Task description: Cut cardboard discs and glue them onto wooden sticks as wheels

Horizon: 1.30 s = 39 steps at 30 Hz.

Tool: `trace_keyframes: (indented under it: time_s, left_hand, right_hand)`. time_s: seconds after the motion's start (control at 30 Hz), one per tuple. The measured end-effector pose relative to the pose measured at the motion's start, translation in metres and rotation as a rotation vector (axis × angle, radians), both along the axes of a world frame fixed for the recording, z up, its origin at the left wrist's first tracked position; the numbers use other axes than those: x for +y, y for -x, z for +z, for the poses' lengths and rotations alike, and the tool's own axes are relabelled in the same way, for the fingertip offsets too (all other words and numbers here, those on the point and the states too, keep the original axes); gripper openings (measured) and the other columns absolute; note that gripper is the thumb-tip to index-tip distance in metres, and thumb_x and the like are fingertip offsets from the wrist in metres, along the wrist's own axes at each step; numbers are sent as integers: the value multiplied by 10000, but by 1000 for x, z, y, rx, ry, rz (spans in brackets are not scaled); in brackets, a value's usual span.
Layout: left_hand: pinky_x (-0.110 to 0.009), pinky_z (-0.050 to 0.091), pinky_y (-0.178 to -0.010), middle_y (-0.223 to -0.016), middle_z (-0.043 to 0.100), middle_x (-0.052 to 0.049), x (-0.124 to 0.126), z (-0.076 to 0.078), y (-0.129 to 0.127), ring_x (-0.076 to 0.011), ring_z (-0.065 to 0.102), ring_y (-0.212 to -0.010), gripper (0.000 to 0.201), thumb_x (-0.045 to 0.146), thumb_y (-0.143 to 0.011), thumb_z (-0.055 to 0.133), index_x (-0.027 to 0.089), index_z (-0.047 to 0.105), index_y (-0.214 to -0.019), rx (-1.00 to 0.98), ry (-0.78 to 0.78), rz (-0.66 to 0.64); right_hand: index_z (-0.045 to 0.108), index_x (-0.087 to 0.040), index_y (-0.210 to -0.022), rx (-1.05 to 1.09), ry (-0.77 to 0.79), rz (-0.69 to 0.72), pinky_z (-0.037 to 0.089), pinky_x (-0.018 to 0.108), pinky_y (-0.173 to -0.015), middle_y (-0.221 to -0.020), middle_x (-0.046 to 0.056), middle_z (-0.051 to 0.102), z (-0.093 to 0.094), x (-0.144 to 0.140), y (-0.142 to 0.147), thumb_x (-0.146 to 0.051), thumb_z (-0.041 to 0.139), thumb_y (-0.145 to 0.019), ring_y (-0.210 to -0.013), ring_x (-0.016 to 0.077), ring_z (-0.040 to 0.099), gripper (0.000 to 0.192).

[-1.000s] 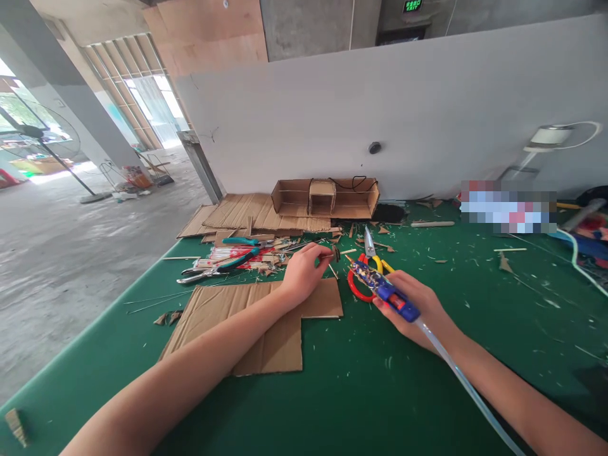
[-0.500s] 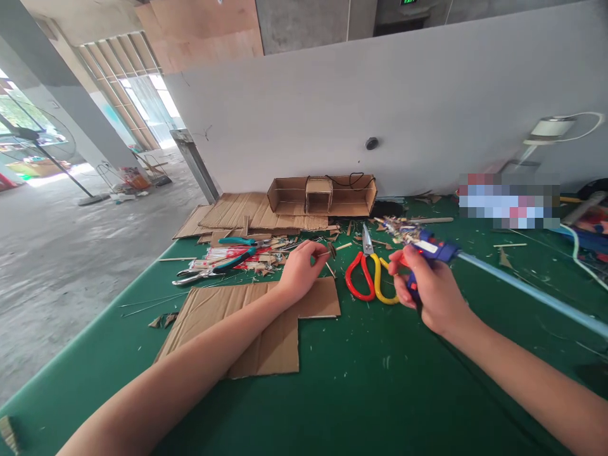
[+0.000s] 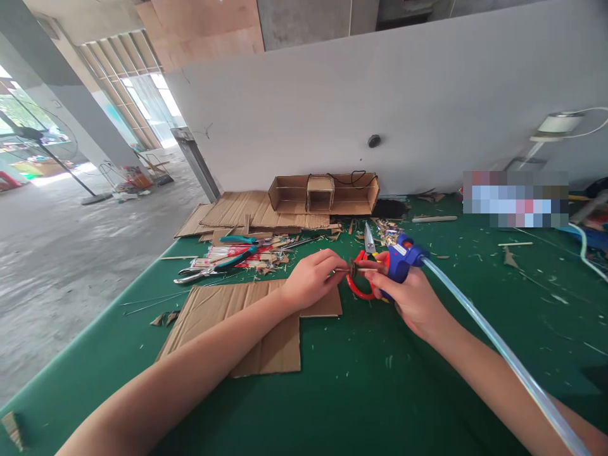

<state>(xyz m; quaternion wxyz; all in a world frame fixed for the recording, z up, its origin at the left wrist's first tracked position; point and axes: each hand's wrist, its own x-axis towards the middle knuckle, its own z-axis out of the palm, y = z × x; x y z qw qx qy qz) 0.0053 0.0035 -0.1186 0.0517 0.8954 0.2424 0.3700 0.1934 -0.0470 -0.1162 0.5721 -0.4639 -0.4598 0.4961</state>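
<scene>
Head view: I see thin stick between both hands, long axis left-right, small dark piece midway. Left hand: fingertips pinched together on left end. Right hand: wrapped round glue gun, fingertips at right end; can't tell if gripping stick. Neither hand clearly nearer.
</scene>
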Motion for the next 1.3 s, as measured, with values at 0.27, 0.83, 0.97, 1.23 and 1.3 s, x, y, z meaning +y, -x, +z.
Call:
trace_keyframes:
  time_s: [0.27,0.83,0.97,1.23,1.3]
  left_hand:
    - [-242,489,-714,-893,627,-49,-4,-2,-2,-125,588,-809,144,219,-893,440,164,568,-930,50,-46,-28]
    - [-232,479,-701,-839,629,-35,-4,3,-3,-114,589,-765,133,221,-877,479,166,600,-890,1,138,-48]
    - [-233,477,-701,-817,633,-37,-5,5,-3,-119,590,-763,131,210,-872,485,160,606,-871,0,144,-34]
    - [-249,477,-710,-870,664,-36,-6,4,-4,-136,614,-789,178,259,-895,443,174,591,-944,133,129,27]
    - [-266,474,-698,-852,663,-37,-5,2,-4,-151,617,-778,210,277,-904,416,181,586,-981,225,106,70]
  right_hand:
    - [591,-208,-903,-136,-41,66,507,320,-655,-906,38,669,-5,-3,4,-338,726,-654,-798,188,624,311]
    - [547,-193,-837,-288,-128,9,473,270,-495,-810,35,646,2,-5,9,-339,653,-680,-613,149,593,240]
    - [561,-190,-821,-407,-121,-60,513,309,-583,-805,43,658,7,-8,10,-326,634,-672,-680,183,629,215]
    - [549,-205,-854,-398,-200,-61,534,362,-718,-872,55,662,-7,-2,5,-309,644,-680,-809,219,654,223]
    - [542,-211,-880,-394,-239,-85,529,376,-752,-892,56,656,-14,1,2,-311,653,-682,-832,221,651,248]
